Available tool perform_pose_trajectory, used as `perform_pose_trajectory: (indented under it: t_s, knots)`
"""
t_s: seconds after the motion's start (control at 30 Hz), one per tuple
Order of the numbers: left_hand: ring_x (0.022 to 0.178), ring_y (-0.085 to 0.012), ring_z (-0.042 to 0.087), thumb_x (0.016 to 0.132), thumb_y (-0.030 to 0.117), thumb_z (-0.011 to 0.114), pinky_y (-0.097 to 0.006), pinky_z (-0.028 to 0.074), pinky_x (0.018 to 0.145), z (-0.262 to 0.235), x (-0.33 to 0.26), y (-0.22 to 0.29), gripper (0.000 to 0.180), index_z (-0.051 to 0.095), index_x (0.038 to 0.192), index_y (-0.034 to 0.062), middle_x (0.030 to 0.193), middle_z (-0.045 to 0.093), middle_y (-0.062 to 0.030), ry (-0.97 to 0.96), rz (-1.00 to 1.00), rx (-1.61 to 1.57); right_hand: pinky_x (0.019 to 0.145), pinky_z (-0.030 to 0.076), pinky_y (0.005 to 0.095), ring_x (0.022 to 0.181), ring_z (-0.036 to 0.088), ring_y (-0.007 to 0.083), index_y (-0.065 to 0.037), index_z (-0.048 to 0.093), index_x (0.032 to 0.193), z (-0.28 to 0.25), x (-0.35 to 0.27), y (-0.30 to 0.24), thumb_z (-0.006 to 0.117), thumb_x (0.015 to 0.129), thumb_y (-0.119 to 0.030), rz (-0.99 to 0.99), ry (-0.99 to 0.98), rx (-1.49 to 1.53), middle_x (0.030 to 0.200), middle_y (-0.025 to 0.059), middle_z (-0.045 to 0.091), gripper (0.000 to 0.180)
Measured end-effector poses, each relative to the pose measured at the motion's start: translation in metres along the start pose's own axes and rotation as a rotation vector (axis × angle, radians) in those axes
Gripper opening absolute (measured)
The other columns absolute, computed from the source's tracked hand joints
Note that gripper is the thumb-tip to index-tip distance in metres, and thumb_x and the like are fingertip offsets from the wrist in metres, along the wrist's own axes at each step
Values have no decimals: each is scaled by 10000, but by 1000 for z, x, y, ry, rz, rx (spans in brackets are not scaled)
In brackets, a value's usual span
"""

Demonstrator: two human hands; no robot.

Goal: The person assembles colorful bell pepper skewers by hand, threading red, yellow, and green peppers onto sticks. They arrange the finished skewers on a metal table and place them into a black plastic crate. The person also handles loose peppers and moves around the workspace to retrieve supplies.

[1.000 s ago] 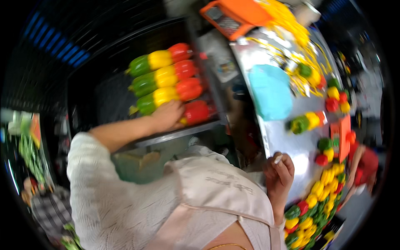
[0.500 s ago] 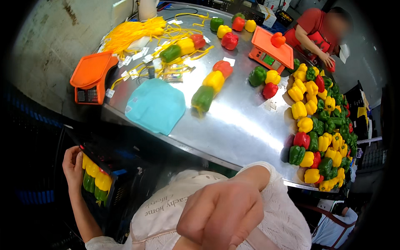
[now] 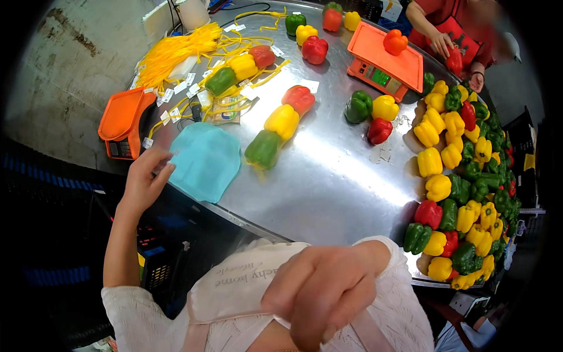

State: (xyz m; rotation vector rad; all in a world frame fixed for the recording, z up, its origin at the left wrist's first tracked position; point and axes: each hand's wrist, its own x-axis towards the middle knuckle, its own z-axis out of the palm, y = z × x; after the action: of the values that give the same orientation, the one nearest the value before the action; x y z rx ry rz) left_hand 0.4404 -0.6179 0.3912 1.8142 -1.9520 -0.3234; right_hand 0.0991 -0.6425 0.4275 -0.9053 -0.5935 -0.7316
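Note:
My left hand [image 3: 146, 179] is at the table's left front edge, beside a light-blue cloth [image 3: 205, 161]. Its thumb stands apart from its curved fingers, and I see nothing held. In front of my chest, my right hand [image 3: 322, 293] is curled with the fingers bent under; its palm side is hidden and nothing sticks out of it. Past the cloth lies a row of green, yellow and red bell peppers [image 3: 281, 122], seemingly in clear wrapping. A similar row [image 3: 241, 67] lies farther back among yellow ties [image 3: 182, 50] and white tags.
An orange scale [image 3: 123, 114] stands at the left edge; another orange scale [image 3: 387, 56] bears a red pepper. A large heap of mixed peppers [image 3: 469, 193] covers the table's right side. A co-worker [image 3: 454, 35] stands at the far right, holding a red pepper. Dark crates [image 3: 155, 258] are below left.
My left hand has risen from a crate of packed peppers to the table edge near the cloth. My right hand stays curled at my chest. The co-worker's hands have shifted with the red pepper.

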Motion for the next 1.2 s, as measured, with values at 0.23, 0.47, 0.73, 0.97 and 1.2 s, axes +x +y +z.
perform_pose_trajectory:
  t_s: [0.23,0.47,0.73,0.97,1.2]
  knots:
    - [973,-355,590,825,194,708,-414,482,837,58,136,-47,250,638,982,12,1007,610,-176,-68,120,73,500,305,329,554,430,183,55,637,823,-44,-47,6,664,889,-140,160,619,-70,724,99,532,208]
    - [1111,-355,567,733,323,778,-426,474,939,151,294,-131,553,604,1186,57,1187,580,-192,-99,-54,250,481,275,243,541,330,88,-52,535,814,-67,-100,22,646,895,-138,183,1398,-57,716,7,436,162]
    - [1189,-375,529,644,399,826,-455,465,980,198,358,-103,936,378,1415,117,1283,525,-207,-271,-176,413,484,275,241,542,331,94,-55,531,818,-73,-102,27,626,891,-104,59,1523,-113,737,15,456,130]
    - [1134,-366,570,645,388,831,-447,479,958,150,352,-98,894,425,1376,71,1235,568,-207,-91,-37,337,498,277,254,555,341,105,-35,578,852,-79,-101,24,611,901,-90,85,1489,-69,748,23,486,80]
    - [1055,-217,641,830,489,713,-356,529,897,7,251,-95,738,467,1356,33,1180,630,-116,-47,-160,-963,493,263,248,550,327,97,-43,578,857,-82,-103,24,598,894,-69,187,1254,-15,767,20,518,50]
